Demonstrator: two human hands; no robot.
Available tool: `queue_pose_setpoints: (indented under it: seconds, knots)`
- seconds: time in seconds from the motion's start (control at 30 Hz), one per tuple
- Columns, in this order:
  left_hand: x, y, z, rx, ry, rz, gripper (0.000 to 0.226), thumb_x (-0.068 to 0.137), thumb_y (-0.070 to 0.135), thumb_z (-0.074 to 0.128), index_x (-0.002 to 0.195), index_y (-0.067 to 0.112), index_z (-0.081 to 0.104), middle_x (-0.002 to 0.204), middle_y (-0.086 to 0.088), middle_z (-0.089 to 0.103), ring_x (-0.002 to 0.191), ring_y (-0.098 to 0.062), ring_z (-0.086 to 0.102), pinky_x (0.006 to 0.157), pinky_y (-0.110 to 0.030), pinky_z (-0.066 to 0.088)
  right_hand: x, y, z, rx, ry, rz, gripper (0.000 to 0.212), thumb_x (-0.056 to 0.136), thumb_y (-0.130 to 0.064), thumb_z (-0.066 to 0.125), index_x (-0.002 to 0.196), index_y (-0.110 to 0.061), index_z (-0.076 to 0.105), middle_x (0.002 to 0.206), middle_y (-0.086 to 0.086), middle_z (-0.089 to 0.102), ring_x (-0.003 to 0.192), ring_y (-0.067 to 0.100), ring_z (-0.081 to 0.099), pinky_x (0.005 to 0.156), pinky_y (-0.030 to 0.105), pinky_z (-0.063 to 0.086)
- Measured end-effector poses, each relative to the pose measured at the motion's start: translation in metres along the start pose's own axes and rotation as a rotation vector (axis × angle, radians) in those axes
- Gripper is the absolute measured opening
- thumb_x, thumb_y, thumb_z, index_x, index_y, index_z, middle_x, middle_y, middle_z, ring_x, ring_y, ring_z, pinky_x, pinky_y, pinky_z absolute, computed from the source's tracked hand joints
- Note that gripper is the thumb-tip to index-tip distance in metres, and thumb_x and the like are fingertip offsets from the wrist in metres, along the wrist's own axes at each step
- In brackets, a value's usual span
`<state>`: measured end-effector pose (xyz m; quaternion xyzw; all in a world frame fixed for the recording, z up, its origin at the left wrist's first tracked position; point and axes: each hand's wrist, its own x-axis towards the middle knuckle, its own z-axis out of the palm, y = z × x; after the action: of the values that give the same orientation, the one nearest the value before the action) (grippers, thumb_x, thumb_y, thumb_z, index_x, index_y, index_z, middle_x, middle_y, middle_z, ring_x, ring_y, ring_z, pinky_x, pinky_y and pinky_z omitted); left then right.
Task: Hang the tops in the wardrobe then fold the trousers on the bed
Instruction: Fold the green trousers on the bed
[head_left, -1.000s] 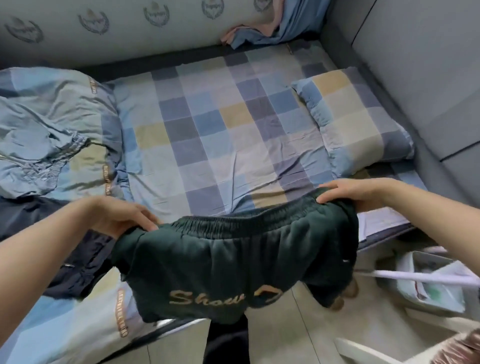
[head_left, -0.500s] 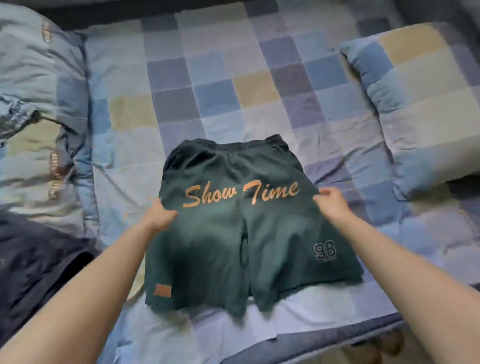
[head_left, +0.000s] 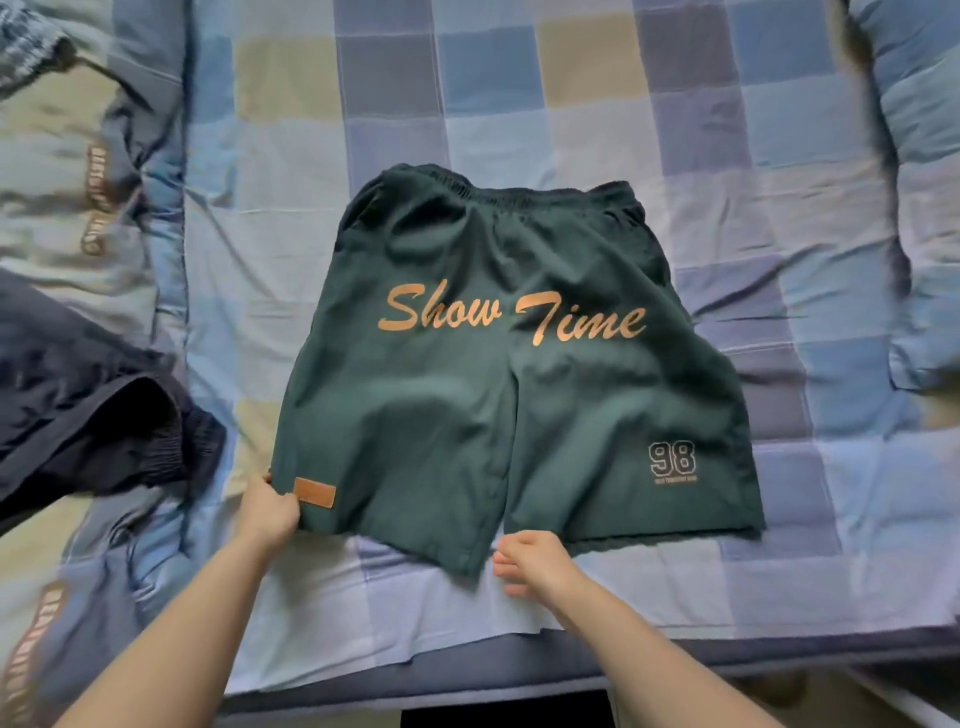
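The dark green shorts lie flat and spread open on the bed, which has a checked sheet in blue, grey and beige. The elastic waistband is on the far side and the two leg openings point to the near edge of the bed. Orange letters "Show Time" go across the seat, a number "98" is printed on the right leg, and a small brown patch sits on the left leg near the hem. The cloth has some soft wrinkles.
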<state>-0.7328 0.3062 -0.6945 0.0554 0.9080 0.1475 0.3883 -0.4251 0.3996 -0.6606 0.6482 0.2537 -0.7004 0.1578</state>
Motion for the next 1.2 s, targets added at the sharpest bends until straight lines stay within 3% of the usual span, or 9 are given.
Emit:
queue_pose_setpoints:
  seconds: [0.07,0.17,0.37,0.53,0.67,0.9,0.97,1.07,1.2]
  knots:
    - [0.003,-0.004,0.0,0.012,0.026,0.013,0.04,0.087,0.001,0.058,0.126,0.002,0.054,0.119,-0.016,0.064,0.106,-0.033,0.06,0.089,-0.038,0.046,0.005,0.006,0.016,0.009,0.054,-0.029,0.016,0.092,-0.017,0.056,0.1,-0.004,0.058,0.085,0.002,0.05,0.074,0.014,0.049,0.064,0.025,0.047]
    - [0.005,-0.01,-0.004,-0.034,0.063,0.028,0.031,0.086,0.007,0.066,0.116,0.002,0.06,0.112,-0.016,0.066,0.104,-0.034,0.061,0.092,-0.045,0.049,0.015,0.009,0.039,0.16,0.065,-0.037,0.041,0.09,-0.024,0.063,0.126,-0.011,0.049,0.112,0.002,0.062,0.095,0.02,0.062,0.07,0.029,0.05]
    - [-0.005,-0.035,-0.033,-0.345,-0.207,-0.013,0.008,0.091,0.006,0.064,0.085,0.0,0.065,0.083,-0.012,0.063,0.078,-0.022,0.062,0.058,-0.027,0.059,0.011,0.013,0.049,0.158,0.083,-0.163,0.013,0.094,-0.019,0.058,0.096,-0.007,0.063,0.08,0.008,0.061,0.066,0.02,0.053,0.057,0.027,0.043]
    - [-0.016,-0.061,-0.06,0.227,-0.068,0.059,0.013,0.087,0.007,0.067,0.082,-0.001,0.058,0.078,-0.02,0.064,0.072,-0.03,0.067,0.059,-0.028,0.052,-0.004,0.051,0.036,-0.128,0.111,-0.119,0.026,0.095,-0.016,0.054,0.069,-0.011,0.049,0.052,0.0,0.051,0.041,0.01,0.044,0.04,0.018,0.034]
    - [-0.043,-0.055,-0.052,0.641,0.049,0.229,0.039,0.083,0.006,0.062,0.12,0.005,0.051,0.122,-0.021,0.052,0.108,-0.042,0.055,0.083,-0.046,0.044,-0.014,0.06,-0.008,-0.277,0.072,0.025,0.024,0.093,-0.011,0.049,0.07,-0.015,0.047,0.062,0.003,0.054,0.043,0.012,0.043,0.042,0.015,0.031]
    - [-0.131,0.02,0.049,0.317,-0.234,0.492,0.011,0.084,0.008,0.056,0.088,0.017,0.061,0.087,-0.006,0.068,0.085,-0.03,0.062,0.077,-0.036,0.048,-0.02,0.031,-0.152,-0.285,0.685,-0.138,0.027,0.088,-0.008,0.053,0.063,-0.011,0.044,0.069,0.015,0.047,0.067,0.029,0.048,0.069,0.037,0.045]
    - [-0.154,0.034,0.087,0.299,-0.331,0.472,0.008,0.085,0.015,0.058,0.082,0.022,0.061,0.08,-0.003,0.069,0.082,-0.029,0.063,0.076,-0.036,0.05,-0.016,0.024,-0.191,-0.27,0.803,-0.112,0.016,0.09,-0.016,0.056,0.083,-0.002,0.051,0.088,0.021,0.053,0.083,0.035,0.052,0.082,0.042,0.046]
    - [-0.175,0.05,0.14,0.314,-0.382,0.45,0.021,0.082,0.029,0.069,0.099,0.02,0.058,0.094,0.002,0.066,0.09,-0.023,0.062,0.082,-0.035,0.05,-0.002,0.016,-0.235,-0.254,0.834,-0.022,0.051,0.092,-0.03,0.057,0.122,0.009,0.044,0.127,0.028,0.048,0.117,0.043,0.048,0.094,0.046,0.041]
    - [-0.19,0.059,0.192,0.531,-0.275,0.483,0.058,0.08,0.031,0.075,0.125,0.018,0.041,0.116,-0.002,0.052,0.109,-0.026,0.051,0.086,-0.038,0.046,0.009,0.01,-0.266,-0.397,0.74,-0.109,0.033,0.092,-0.039,0.056,0.076,-0.013,0.046,0.097,0.02,0.055,0.098,0.031,0.05,0.088,0.041,0.042]
